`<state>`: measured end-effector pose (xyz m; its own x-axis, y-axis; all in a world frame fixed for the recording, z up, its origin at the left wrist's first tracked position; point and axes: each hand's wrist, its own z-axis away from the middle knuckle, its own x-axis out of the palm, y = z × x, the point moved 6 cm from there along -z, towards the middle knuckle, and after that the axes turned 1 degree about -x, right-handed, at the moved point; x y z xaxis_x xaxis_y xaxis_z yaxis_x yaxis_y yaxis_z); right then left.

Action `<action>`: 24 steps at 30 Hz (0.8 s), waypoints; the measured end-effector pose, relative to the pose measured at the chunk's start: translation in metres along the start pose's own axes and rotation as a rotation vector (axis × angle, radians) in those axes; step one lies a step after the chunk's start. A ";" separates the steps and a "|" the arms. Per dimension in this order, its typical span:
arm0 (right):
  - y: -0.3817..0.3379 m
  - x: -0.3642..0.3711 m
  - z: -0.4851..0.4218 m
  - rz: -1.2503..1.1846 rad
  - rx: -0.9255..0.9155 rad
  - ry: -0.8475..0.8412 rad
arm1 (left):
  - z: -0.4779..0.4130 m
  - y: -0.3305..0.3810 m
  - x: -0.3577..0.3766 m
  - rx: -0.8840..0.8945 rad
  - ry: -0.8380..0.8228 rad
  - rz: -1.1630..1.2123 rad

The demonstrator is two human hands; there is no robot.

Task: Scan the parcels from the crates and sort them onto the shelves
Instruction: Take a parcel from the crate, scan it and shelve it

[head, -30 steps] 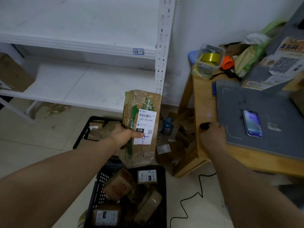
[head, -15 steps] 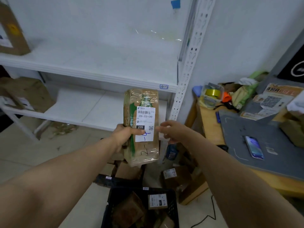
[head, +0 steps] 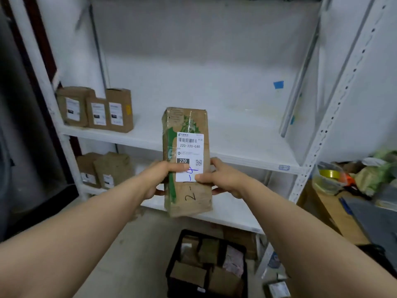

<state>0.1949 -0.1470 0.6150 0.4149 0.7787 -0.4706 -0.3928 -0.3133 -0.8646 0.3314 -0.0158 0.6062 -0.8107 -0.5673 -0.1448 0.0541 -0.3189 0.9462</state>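
I hold the parcel point(head: 186, 123) upright in the air before the middle shelf point(head: 247, 138), my left hand point(head: 158, 179) wrapped round its left edge and my right hand point(head: 224, 179) round its right, thumbs pinching the front at the label point(head: 190, 150). My grip sits below the middle, so I reckon the tall top could tip as I reach in, or catch the shelf lip and drop toward the crate point(head: 170, 274) beneath; my thumbs also cover part of the blue handwritten mark, so I might misread the level. It's a worn brown carton with green print, glossy tape and "2-" inked under the label
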 end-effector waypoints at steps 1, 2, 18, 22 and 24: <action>-0.023 0.009 -0.004 -0.017 -0.032 -0.003 | 0.007 0.012 -0.022 0.027 0.014 0.006; -0.046 0.017 -0.006 -0.037 -0.071 -0.006 | 0.014 0.025 -0.043 0.056 0.031 0.008; -0.316 0.043 -0.056 -0.142 -0.527 0.021 | 0.065 0.225 -0.248 0.551 0.288 0.190; -0.329 0.043 -0.097 -0.129 -0.524 0.040 | 0.044 0.240 -0.264 0.567 0.292 0.138; -0.325 0.043 -0.123 -0.130 -0.523 0.067 | 0.024 0.240 -0.268 0.561 0.284 0.099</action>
<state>0.4415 -0.0788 0.8542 0.4912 0.7980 -0.3492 0.1191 -0.4587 -0.8806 0.5471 0.0779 0.8794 -0.6269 -0.7777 -0.0467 -0.2550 0.1482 0.9555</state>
